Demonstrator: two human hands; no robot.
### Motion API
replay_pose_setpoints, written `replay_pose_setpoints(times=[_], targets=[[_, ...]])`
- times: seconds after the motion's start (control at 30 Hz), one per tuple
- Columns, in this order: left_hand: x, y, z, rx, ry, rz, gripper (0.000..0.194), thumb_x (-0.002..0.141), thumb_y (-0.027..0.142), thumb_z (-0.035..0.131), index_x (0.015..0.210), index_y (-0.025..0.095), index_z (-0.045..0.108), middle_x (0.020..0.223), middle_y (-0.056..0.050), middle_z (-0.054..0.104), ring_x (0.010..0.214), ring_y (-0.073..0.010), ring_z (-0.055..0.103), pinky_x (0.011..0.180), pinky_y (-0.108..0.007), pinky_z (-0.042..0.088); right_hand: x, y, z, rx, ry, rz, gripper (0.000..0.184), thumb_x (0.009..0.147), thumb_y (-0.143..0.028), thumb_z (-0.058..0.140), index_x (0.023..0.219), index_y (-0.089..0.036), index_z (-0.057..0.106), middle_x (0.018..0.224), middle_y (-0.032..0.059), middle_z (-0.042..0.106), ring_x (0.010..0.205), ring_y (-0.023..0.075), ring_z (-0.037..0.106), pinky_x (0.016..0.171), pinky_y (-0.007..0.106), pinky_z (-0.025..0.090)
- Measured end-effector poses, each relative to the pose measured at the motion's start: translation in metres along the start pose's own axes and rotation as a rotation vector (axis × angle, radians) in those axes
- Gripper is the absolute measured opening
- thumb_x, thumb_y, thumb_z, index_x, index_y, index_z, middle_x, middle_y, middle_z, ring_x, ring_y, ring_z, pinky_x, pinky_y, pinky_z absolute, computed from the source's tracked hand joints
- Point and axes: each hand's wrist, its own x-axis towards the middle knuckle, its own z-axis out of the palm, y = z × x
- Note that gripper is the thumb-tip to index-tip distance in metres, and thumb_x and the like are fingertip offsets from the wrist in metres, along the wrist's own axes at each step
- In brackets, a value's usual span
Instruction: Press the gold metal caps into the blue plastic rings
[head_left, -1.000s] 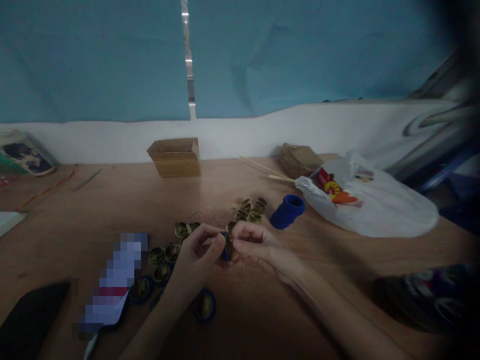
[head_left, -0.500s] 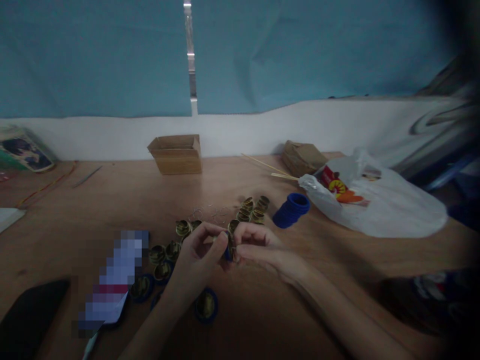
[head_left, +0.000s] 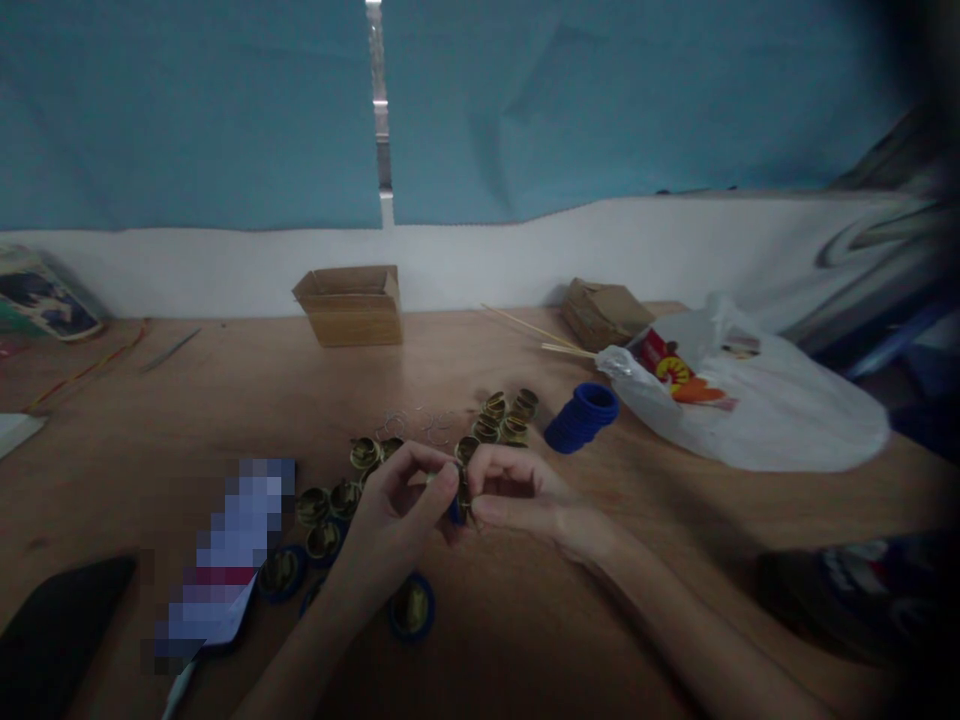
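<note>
My left hand [head_left: 405, 505] is closed, thumb and fingers gripping a small round brass-coloured piece with a blue ring [head_left: 455, 508] on edge. From the other side my right hand [head_left: 521, 490] pinches at its rim; whether a thin wire is between those fingertips is too small to tell. Behind the hands lie several brass-coloured round pieces [head_left: 495, 406] and some thin wire rings [head_left: 390, 425]. To the left of my left wrist are several more, some with blue rings [head_left: 282, 574]. One blue-ringed piece [head_left: 412, 607] lies in front of the hands. A leaning stack of blue rings [head_left: 581, 420] stands to the right.
An open cardboard box [head_left: 352, 310] and a brown package [head_left: 606, 312] stand by the wall. A white plastic bag [head_left: 795, 410] and a dark bottle [head_left: 847, 600] are at right. A phone [head_left: 229, 560] with a cable and a black object [head_left: 67, 630] lie at left.
Both hands stay together around the blue-ringed piece, with only slight finger movement. The whole view has shifted a little; the things on the table lie as before.
</note>
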Motion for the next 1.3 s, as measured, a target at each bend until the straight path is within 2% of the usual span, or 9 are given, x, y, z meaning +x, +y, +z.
replay_pose_setpoints(times=[0.13,0.23,0.37,0.47,0.57,0.67,0.97,1.07,1.3], targets=[[-0.002,0.004,0.001,0.042,0.02,0.018,0.019,0.081,0.035,0.064,0.084,0.017,0.064,0.071,0.001,0.06,0.056,-0.0105,0.056,0.051,-0.021,0.047,0.0,-0.002,0.002,-0.073,0.018,0.004,0.022,0.075,-0.023,0.077,0.078,-0.017,0.056,0.074,-0.0007,0.067,0.067,0.0113,0.065,0.061,0.023,0.047],[-0.002,0.003,0.001,0.024,-0.009,0.013,0.015,0.081,0.032,0.063,0.085,0.017,0.065,0.072,0.0,0.059,0.059,-0.0104,0.053,0.052,-0.02,0.043,-0.002,-0.006,0.005,-0.24,0.041,-0.04,0.02,0.076,-0.025,0.074,0.077,-0.018,0.056,0.078,0.0006,0.067,0.071,0.0133,0.065,0.063,0.025,0.048],[-0.001,-0.003,-0.001,-0.073,-0.056,0.009,0.015,0.085,0.034,0.058,0.085,0.019,0.063,0.074,0.001,0.056,0.063,-0.012,0.051,0.054,-0.022,0.043,-0.006,-0.013,0.013,-0.651,0.122,-0.204,0.015,0.078,-0.022,0.07,0.072,-0.018,0.057,0.072,-0.0007,0.062,0.068,0.013,0.06,0.063,0.025,0.046],[-0.001,-0.007,-0.001,-0.064,-0.012,0.065,0.017,0.089,0.032,0.055,0.081,0.019,0.063,0.074,0.0,0.055,0.072,-0.0137,0.052,0.066,-0.023,0.044,-0.008,-0.015,0.021,-0.926,0.176,-0.328,0.017,0.075,-0.015,0.068,0.068,-0.019,0.054,0.067,-0.0027,0.059,0.063,0.0117,0.056,0.059,0.024,0.042],[-0.001,-0.007,-0.001,-0.052,-0.006,0.111,0.018,0.091,0.029,0.053,0.079,0.02,0.062,0.08,-0.001,0.057,0.082,-0.015,0.053,0.081,-0.026,0.042,-0.009,-0.012,0.025,-1.096,0.19,-0.437,0.019,0.075,-0.012,0.066,0.069,-0.02,0.049,0.067,-0.0038,0.055,0.062,0.0107,0.053,0.056,0.022,0.039],[-0.002,-0.006,-0.002,-0.088,-0.063,0.112,0.017,0.093,0.028,0.05,0.081,0.02,0.061,0.09,-0.003,0.06,0.09,-0.0167,0.055,0.086,-0.028,0.041,-0.01,-0.007,0.025,-1.217,0.172,-0.535,0.018,0.079,-0.013,0.062,0.072,-0.02,0.047,0.069,-0.0029,0.052,0.062,0.011,0.05,0.054,0.022,0.036],[-0.004,-0.008,-0.001,-0.173,-0.051,0.11,0.018,0.095,0.028,0.049,0.083,0.019,0.059,0.103,-0.005,0.064,0.105,-0.0208,0.057,0.094,-0.033,0.04,-0.011,-0.005,0.028,-1.391,0.178,-0.692,0.018,0.089,-0.017,0.053,0.074,-0.021,0.046,0.069,-0.0004,0.052,0.059,0.0133,0.047,0.055,0.025,0.041],[-0.006,-0.006,0.002,-0.207,-0.063,0.069,0.019,0.096,0.028,0.047,0.083,0.019,0.058,0.103,-0.006,0.064,0.105,-0.0209,0.057,0.094,-0.033,0.041,-0.011,-0.004,0.03,-1.4,0.193,-0.711,0.019,0.089,-0.015,0.053,0.073,-0.021,0.045,0.067,0.0001,0.053,0.06,0.0141,0.048,0.057,0.026,0.042],[-0.006,-0.007,0.001,-0.169,-0.045,0.09,0.017,0.094,0.028,0.049,0.082,0.02,0.059,0.105,-0.005,0.065,0.108,-0.0203,0.056,0.092,-0.03,0.041,-0.011,-0.004,0.032,-1.405,0.196,-0.728,0.021,0.09,-0.014,0.05,0.071,-0.021,0.045,0.069,0.0011,0.055,0.061,0.0147,0.05,0.058,0.027,0.044]])
